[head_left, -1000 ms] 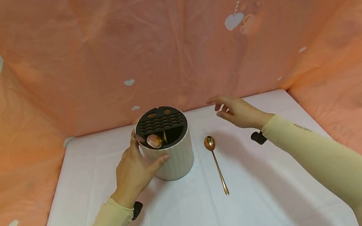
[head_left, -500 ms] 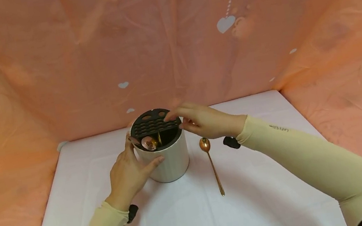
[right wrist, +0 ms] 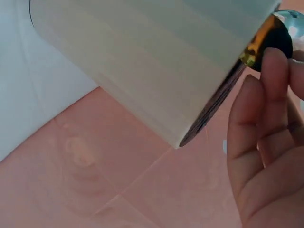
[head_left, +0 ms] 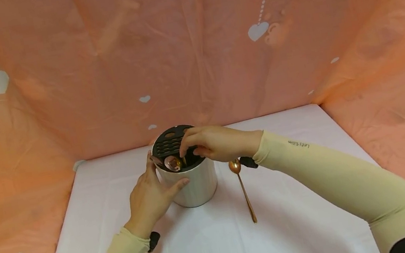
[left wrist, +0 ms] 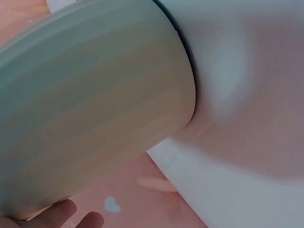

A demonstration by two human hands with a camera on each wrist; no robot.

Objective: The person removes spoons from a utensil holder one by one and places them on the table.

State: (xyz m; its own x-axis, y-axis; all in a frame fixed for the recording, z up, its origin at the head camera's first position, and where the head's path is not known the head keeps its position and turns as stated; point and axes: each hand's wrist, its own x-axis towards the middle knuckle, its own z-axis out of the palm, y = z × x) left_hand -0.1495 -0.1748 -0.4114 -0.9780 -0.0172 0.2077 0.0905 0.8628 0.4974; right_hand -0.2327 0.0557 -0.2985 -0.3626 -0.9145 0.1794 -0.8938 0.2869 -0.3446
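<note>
Head view: left hand [head_left: 147,199] clasped utensil holder [head_left: 198,189], presumably to steady it; right hand [head_left: 218,142] had spoons [head_left: 172,163] alongside, whether pinching one I couldn't tell.

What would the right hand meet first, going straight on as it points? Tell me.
Most likely the golden spoon head sticking out of the holder; the fingers may be touching it, depth being unclear.

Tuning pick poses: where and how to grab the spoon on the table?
I'd pinch the spoon midway along its handle, from above, coming in from the near side: it lies flat, slim handle nearest, bowl farthest.
</note>
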